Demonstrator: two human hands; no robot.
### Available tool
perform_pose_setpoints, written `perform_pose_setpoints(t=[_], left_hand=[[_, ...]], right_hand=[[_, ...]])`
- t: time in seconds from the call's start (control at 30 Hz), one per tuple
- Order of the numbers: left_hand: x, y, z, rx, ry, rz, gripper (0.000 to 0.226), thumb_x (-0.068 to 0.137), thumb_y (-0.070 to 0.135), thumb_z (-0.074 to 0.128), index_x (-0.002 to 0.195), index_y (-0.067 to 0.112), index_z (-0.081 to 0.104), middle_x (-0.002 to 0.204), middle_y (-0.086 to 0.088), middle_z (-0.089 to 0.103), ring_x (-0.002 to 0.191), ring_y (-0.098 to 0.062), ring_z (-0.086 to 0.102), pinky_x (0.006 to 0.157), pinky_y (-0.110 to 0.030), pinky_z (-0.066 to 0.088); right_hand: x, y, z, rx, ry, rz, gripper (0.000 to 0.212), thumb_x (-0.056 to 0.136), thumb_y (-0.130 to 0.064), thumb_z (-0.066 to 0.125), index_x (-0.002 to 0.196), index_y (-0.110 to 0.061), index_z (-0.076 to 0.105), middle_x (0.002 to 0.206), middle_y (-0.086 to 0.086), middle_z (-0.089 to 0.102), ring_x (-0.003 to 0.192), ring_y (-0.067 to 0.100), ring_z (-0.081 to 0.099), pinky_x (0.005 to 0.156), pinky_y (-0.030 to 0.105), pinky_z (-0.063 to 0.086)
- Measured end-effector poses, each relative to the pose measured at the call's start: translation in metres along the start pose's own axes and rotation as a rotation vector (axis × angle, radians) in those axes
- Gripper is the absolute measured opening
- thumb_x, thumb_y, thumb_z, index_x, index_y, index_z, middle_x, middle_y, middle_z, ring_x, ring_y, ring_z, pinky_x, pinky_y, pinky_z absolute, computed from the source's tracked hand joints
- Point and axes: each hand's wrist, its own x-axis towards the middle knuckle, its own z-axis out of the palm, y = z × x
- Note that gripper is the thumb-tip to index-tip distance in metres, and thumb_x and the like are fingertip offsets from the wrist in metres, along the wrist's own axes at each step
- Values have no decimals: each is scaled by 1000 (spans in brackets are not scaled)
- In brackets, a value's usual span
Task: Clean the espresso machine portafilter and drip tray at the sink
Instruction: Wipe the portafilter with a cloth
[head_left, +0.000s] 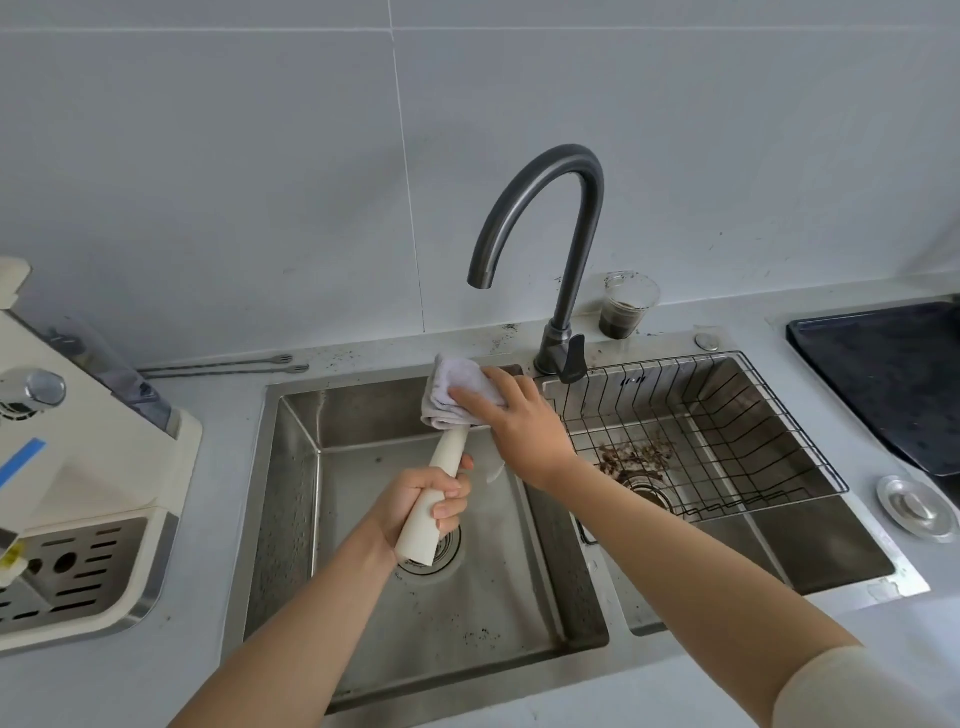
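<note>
Head view looked down on a grey bench (156, 670) with a double steel sink (291, 467) set in its middle, dark faucet (561, 218) at the back edge, not running. Espresso machine (78, 467) stood at the bench's left edge, its slotted drip tray (78, 577) apparently not yet taken out, so that half of the task looked undone. Wire basket (727, 426) hung in the right basin over coffee grounds by the drain. Plastic cup (626, 306) of dark liquid sat near the back edge.

Portafilter (441, 488) was held over the left basin. Left hand (426, 499) was closed tight round its cream handle; right hand (514, 415) was pressing a grey cloth (457, 392) over the head, fingers curled, head hidden. Likely head-heavy, rigid metal, slippery when wet; the handle is the sensible grip. Cloth soft, limp.
</note>
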Motion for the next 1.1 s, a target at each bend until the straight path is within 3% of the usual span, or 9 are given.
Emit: perform_pose_setpoints(t=[0.17, 0.3, 0.43, 0.53, 0.67, 0.8, 0.87, 1.0, 1.1], left_hand=[[7, -5, 9, -61, 3, 63, 43, 44, 3, 60, 84, 9, 46, 44, 3, 42, 25, -4, 37, 29, -12, 34], [9, -1, 5, -73, -7, 90, 61, 30, 0, 76, 83, 9, 47, 46, 2, 44, 27, -5, 38, 30, -13, 35], [6, 8, -3, 30, 33, 113, 54, 36, 3, 72, 83, 10, 47, 46, 3, 45, 28, -6, 39, 32, -12, 36], [4, 15, -5, 167, 94, 104, 40, 45, 4, 62, 81, 11, 46, 46, 4, 44, 29, -6, 39, 33, -12, 35], [9, 13, 0, 331, 205, 64, 29, 55, 0, 54, 81, 10, 45, 45, 1, 43, 31, -9, 39, 35, -15, 36], [11, 8, 5, 479, 277, 21, 27, 63, -3, 59, 86, 7, 47, 43, -2, 45, 31, -11, 40, 38, -18, 37], [11, 7, 7, 587, 336, 27, 15, 75, -7, 55, 78, 6, 48, 39, -2, 47, 31, -13, 41, 40, -19, 37], [12, 5, 9, 701, 449, 66, 20, 77, -10, 54, 66, 5, 46, 40, -6, 47, 33, -16, 41, 44, -20, 36], [14, 2, 9, 739, 470, 63, 20, 77, -10, 55, 71, 7, 46, 50, -11, 46, 37, -19, 42, 45, -22, 35]], right_hand=[[-4, -7, 1, 137, -15, 174, 49, 75, -7, 36, 115, -18, 62, 110, 24, 62, 84, 43, 63, 51, 36, 54], [-8, 3, 1, 311, -85, 295, 47, 86, 4, 45, 128, -14, 55, 132, 21, 47, 113, 39, 48, 77, 47, 52], [-1, 24, -18, 569, -132, 582, 41, 92, 2, 40, 128, -12, 53, 118, 12, 58, 72, 12, 55, 61, 16, 51], [10, 38, -39, 736, 4, 803, 48, 90, 8, 34, 133, -10, 47, 106, 6, 60, 77, 14, 55, 72, 27, 52], [17, 20, -48, 623, -3, 480, 55, 85, 12, 40, 133, -13, 49, 134, 16, 41, 98, 20, 54, 73, 16, 52], [14, -10, -37, 309, -147, 34, 59, 81, 11, 46, 131, -19, 52, 146, 22, 30, 128, 43, 35, 96, 48, 44], [11, -12, -25, 83, -331, -91, 59, 84, 7, 44, 134, -24, 48, 150, 18, 24, 132, 41, 28, 96, 49, 41], [8, -3, -14, 3, -233, -199, 50, 69, 5, 53, 108, -21, 69, 108, 20, 64, 84, 42, 62, 57, 43, 54], [9, 7, -9, -35, -172, -194, 46, 50, 5, 78, 89, -18, 75, 87, 13, 69, 67, 35, 64, 47, 35, 52]])
